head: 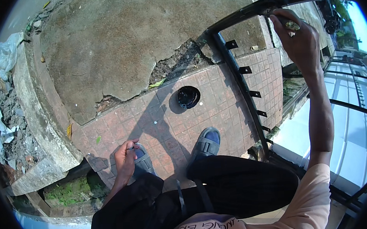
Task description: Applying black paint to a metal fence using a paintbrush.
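My right hand is raised at the upper right, gripping what looks like a paintbrush by its handle. The brush's far end meets the top bar of a black metal frame, and its bristles can hardly be made out. Several small drilled tabs stick out along the frame's side bar. My left hand hangs low by my left foot with curled fingers, a dark band at one finger and no object visible in it. On the paving sits a small round container, black and glossy inside like paint.
Red tiled paving lies under my sandals, meeting a broken-edged concrete slab. A concrete kerb and a mossy gutter run at left, beside rubble and plastic sheeting. White panels and black bars stand at right.
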`<state>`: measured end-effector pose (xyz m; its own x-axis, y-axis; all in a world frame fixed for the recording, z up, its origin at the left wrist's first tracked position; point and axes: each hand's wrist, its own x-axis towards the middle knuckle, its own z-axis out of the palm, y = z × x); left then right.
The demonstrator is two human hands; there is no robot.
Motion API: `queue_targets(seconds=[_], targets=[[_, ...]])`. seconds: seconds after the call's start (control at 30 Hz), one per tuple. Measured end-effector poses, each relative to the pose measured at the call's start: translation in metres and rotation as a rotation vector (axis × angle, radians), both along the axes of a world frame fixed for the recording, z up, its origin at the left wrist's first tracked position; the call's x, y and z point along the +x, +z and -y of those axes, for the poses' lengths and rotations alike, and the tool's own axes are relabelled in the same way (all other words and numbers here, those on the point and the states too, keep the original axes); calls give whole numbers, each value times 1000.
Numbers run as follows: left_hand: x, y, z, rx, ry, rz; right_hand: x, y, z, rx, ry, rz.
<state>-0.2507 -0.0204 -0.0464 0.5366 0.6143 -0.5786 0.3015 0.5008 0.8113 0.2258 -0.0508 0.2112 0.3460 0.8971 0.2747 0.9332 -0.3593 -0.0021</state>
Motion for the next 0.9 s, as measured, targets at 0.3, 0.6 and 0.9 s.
queue_targets(seconds=[0.3,0.6,0.9], targets=[[-8,-2,-2,-36,0,35,-7,8,0,-47,12,96],[-17,-6,-6,-10,-24,6,-10,17,3,130,-22,213],[-21,-6,-5,2,13,12,-18,7,1,142,36,314]])
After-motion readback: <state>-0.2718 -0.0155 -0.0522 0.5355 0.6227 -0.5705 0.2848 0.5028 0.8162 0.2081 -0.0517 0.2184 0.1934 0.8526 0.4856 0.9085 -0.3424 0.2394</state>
